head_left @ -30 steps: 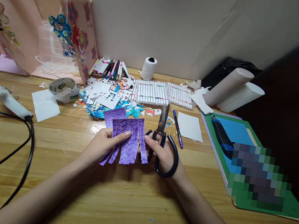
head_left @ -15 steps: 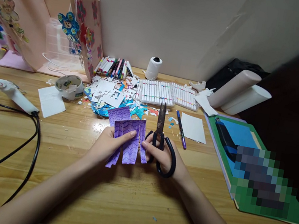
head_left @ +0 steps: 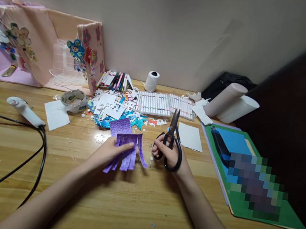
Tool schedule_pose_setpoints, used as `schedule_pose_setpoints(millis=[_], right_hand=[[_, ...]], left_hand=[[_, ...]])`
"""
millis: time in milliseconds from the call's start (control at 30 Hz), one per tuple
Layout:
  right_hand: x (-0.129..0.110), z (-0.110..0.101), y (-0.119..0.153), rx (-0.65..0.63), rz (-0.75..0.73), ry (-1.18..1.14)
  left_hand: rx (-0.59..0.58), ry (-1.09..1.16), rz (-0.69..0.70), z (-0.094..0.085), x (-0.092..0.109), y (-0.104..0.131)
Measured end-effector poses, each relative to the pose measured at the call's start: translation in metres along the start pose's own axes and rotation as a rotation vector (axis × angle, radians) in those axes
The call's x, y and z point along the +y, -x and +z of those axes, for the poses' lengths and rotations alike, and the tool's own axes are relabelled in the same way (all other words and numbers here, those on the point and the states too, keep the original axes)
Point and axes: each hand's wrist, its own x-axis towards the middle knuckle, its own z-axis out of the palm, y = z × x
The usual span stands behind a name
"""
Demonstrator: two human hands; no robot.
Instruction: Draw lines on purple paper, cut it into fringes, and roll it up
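Note:
Purple patterned paper, slit into strips along its lower part, is pinched in my left hand, thumb on top. One narrow strip at its right side curls outward. Black-handled scissors are in my right hand, with the blades pointing up and away and looking closed. A gap lies between my right hand and the purple paper. Just beyond the paper is a pile of white, blue and orange paper scraps.
Marker sets, a thread spool and loose markers line the back. Tape, a white power strip with black cables and a decorated pink box stand left. White paper, paper rolls and a green board lie right.
My right hand, with the scissors, has let go of the right strip and moved away from the purple paper. The strip now hangs curled outward. The camera view has tilted up.

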Motion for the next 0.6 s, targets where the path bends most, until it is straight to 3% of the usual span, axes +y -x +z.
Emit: schedule_pose_setpoints(millis=[67, 167, 267, 333, 433, 600], right_hand=[[-0.001, -0.001, -0.004, 0.049, 0.01, -0.149], [-0.003, -0.003, -0.009, 0.08, 0.079, -0.367], [-0.002, -0.006, -0.011, 0.086, 0.105, -0.462], [-0.002, -0.007, -0.011, 0.054, 0.111, -0.469], [-0.002, -0.005, -0.008, -0.039, 0.106, -0.443], [-0.011, -0.007, -0.005, -0.17, -0.03, -0.237]], left_hand=[[0.046, -0.256, 0.148, 0.002, -0.002, 0.002], [0.26, -0.65, 0.477, 0.005, -0.002, 0.009], [0.348, -0.848, 0.688, 0.009, 0.001, 0.016], [0.294, -0.898, 0.746, 0.013, 0.006, 0.016], [0.106, -0.892, 0.738, 0.022, 0.018, 0.008], [-0.181, -0.673, 0.521, 0.032, 0.029, -0.019]])
